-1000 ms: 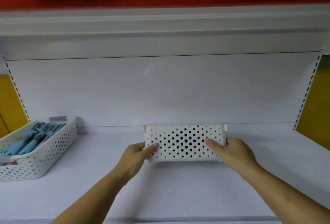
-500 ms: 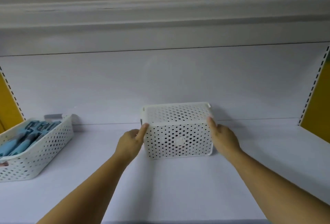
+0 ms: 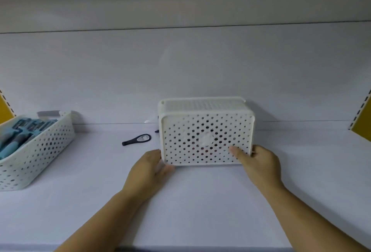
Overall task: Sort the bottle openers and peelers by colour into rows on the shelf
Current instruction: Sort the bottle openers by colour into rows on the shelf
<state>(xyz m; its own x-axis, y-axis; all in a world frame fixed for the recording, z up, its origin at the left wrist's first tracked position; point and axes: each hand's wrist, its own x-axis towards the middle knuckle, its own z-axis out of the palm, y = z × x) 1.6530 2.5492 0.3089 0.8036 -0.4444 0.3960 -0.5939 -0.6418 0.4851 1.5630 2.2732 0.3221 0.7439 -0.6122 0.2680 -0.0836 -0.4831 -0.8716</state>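
A white perforated basket point(image 3: 206, 131) is tipped forward on the shelf, its bottom facing me and its opening turned toward the back wall. My left hand point(image 3: 149, 168) holds its lower left corner. My right hand point(image 3: 259, 161) grips its lower right corner, thumb on the bottom face. A black bottle opener point(image 3: 137, 139) lies on the shelf just left of the basket. Another small dark piece point(image 3: 156, 131) pokes out at the basket's left edge. Whatever else is under or inside the basket is hidden.
A second white perforated basket point(image 3: 38, 151) stands at the left edge, holding several blue tools point(image 3: 18, 133). The white shelf surface point(image 3: 190, 211) stretches toward me. Yellow uprights point(image 3: 363, 119) flank the shelf on both sides.
Both hands tipped the basket from upright onto its opening, bottom now facing me. A black bottle opener has appeared on the shelf left of it. My view dropped lower.
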